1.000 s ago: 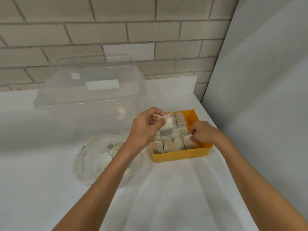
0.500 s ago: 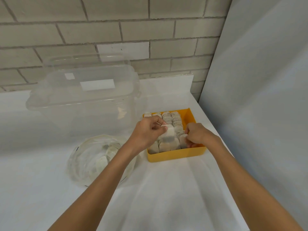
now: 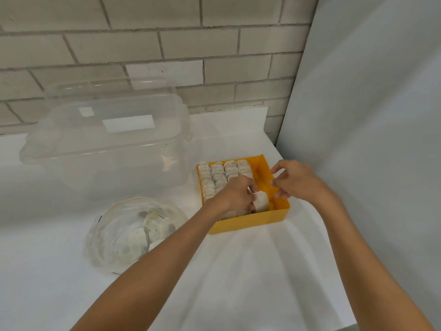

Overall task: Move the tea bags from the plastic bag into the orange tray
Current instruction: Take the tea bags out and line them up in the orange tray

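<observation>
The right hand [image 3: 296,181] has lifted off the near-right tea bags since a moment ago and now hovers with fingers spread over the orange tray [image 3: 250,220]. The left hand [image 3: 235,197] pinches one tea bag [image 3: 261,200] into the front row. The plastic bag [image 3: 133,232] holds more, blurred; no label reads.

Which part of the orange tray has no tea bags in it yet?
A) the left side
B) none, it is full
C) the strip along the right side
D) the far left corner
C: the orange tray shows bare floor along its right wall, while tea bags fill the rest.
</observation>
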Tool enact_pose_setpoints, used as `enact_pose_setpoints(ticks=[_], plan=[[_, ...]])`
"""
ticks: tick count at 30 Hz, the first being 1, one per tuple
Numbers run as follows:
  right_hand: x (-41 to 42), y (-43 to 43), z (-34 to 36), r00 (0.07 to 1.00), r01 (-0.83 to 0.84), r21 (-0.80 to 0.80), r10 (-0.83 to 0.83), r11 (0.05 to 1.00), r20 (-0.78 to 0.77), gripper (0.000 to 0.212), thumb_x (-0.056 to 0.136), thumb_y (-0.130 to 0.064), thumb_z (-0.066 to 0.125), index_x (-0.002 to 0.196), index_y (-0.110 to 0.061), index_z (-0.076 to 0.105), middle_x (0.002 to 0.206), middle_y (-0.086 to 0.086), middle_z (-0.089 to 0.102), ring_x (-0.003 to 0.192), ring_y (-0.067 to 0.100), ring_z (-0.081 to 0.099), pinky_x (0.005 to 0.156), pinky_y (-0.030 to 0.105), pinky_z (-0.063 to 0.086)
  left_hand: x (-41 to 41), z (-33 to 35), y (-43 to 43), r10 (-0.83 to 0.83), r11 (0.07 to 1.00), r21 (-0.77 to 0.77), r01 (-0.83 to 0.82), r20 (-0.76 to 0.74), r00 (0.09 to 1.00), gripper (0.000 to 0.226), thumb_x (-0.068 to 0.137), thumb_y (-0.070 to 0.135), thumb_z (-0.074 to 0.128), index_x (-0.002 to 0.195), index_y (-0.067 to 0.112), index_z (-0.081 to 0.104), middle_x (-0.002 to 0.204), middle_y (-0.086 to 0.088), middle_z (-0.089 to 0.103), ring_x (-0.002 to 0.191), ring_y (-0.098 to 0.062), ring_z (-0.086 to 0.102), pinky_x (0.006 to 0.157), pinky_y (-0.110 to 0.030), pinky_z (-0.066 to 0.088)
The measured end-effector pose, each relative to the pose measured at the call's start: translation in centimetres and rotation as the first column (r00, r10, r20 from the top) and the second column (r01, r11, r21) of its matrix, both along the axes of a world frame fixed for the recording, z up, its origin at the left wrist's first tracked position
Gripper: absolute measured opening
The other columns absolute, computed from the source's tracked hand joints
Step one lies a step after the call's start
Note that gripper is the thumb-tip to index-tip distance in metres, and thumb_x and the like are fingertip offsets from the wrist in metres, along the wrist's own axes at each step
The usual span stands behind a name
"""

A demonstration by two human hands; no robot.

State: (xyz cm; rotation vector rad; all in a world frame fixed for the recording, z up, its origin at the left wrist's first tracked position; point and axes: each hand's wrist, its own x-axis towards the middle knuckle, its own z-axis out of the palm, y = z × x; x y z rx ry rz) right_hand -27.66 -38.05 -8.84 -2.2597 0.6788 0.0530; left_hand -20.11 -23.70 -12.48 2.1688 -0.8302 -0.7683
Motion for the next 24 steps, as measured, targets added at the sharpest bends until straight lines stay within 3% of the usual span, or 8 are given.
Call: enact_pose_setpoints(ticks=[6,9,11,13,18,24], plan=[[-0.6,0.1,-0.3,1.000,0.021,-0.002,-0.021,1.000,0.007,0.017,0.090,-0.012,0.063,0.106,-0.018,0.059,0.083,0.006,0.069,0.053,0.009,0.067,0.051,0.020,0.051,0.1,-0.9,-0.8,0.003,0.993,0.116,0.001,-0.039,0.999,0.020,0.094,-0.006,0.046,0.108,0.004,0.057,0.091,-0.010,0.058,0.052,-0.011,0.059,0.050,-0.019,0.048],[-0.8,0.2,-0.5,1.000,0.024,0.001,-0.024,1.000,-0.001,0.017,0.090,-0.012,0.063,0.106,-0.017,0.059,0.078,0.005,0.069,0.045,0.005,0.063,0.047,0.016,0.048,0.0,-1.2,-1.1,0.007,0.990,0.139,-0.002,-0.039,0.999,0.020,0.093,-0.004,0.051,0.110,0.003,0.060,0.100,-0.015,0.062,0.074,-0.024,0.067,0.072,-0.034,0.059],[-0.9,0.4,-0.7,1.000,0.020,0.008,-0.019,1.000,-0.007,0.016,0.090,-0.011,0.061,0.106,-0.016,0.059,0.078,0.007,0.067,0.040,0.003,0.060,0.044,0.015,0.046,-0.1,-1.6,-1.3,0.039,0.987,0.156,-0.042,0.021,0.999,0.018,0.090,-0.003,0.055,0.105,0.004,0.062,0.110,-0.019,0.062,0.091,-0.033,0.068,0.083,-0.044,0.057],[-0.9,0.7,-0.9,1.000,0.015,0.019,-0.015,1.000,-0.010,0.016,0.090,-0.010,0.061,0.105,-0.014,0.059,0.080,0.008,0.067,0.041,0.004,0.060,0.044,0.016,0.049,-0.3,-1.9,-1.5,0.082,0.985,0.146,-0.093,0.078,0.994,0.014,0.087,-0.002,0.057,0.100,0.003,0.063,0.113,-0.022,0.060,0.092,-0.037,0.067,0.081,-0.047,0.057],[-1.2,0.8,-1.2,1.000,0.020,0.036,-0.019,0.999,-0.013,0.016,0.089,-0.010,0.062,0.104,-0.016,0.060,0.085,0.008,0.066,0.048,0.008,0.064,0.047,0.016,0.052,-0.4,-2.2,-1.2,0.056,0.969,0.208,-0.136,0.351,0.935,0.023,0.087,0.016,0.065,0.108,0.008,0.058,0.118,-0.014,0.053,0.103,-0.031,0.058,0.086,-0.041,0.050],[-1.5,0.9,-0.9,1.000,0.026,0.034,-0.026,0.999,-0.009,0.015,0.090,-0.011,0.062,0.104,-0.016,0.061,0.088,0.007,0.067,0.052,0.011,0.066,0.050,0.017,0.053,-0.4,-1.2,-0.4,0.094,0.984,0.100,-0.147,0.409,0.908,0.022,0.087,0.023,0.064,0.104,0.013,0.054,0.110,-0.011,0.059,0.101,-0.030,0.058,0.082,-0.041,0.050]])
